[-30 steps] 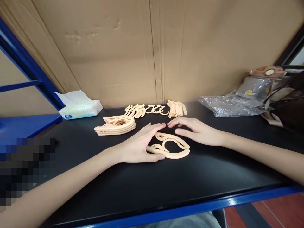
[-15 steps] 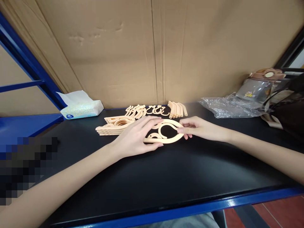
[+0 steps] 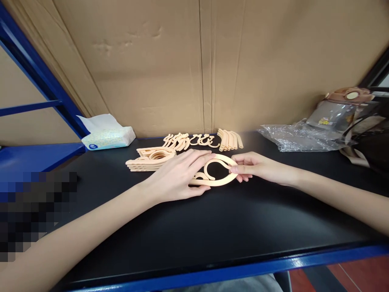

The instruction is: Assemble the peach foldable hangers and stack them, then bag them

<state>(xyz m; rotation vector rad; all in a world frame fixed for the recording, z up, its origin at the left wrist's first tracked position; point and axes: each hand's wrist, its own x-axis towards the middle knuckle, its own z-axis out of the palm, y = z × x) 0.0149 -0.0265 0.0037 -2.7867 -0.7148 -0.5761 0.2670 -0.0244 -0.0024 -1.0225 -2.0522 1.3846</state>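
Observation:
A cream plastic folding clothes hanger [image 3: 223, 182] is held just above the black table, its hook curled inside the rounded right end. My left hand [image 3: 179, 176] lies over the other end, thumb along the near edge and fingers over the far edge, hiding much of it. With thumb and fingers, my right hand [image 3: 247, 166] pinches the rounded end. Behind my left hand is a stack of folded hangers [image 3: 146, 164], partly covered. Farther back lie several loose hanger hooks [image 3: 203, 140], a row of curved arms [image 3: 230, 140] and another bunch of parts [image 3: 177, 142].
A tissue pack [image 3: 109, 138] sits at the back left. On the right are crumpled clear plastic wrap [image 3: 285, 138], a clear bottle [image 3: 331, 115] with a brown lid and a dark bag [image 3: 373, 142]. Cardboard [image 3: 146, 73] stands behind the table, whose front edge [image 3: 243, 269] is blue.
The view has shifted slightly, so everything sits a little farther right. My left fingers cover slightly more of the hanger; both hands keep hold of it.

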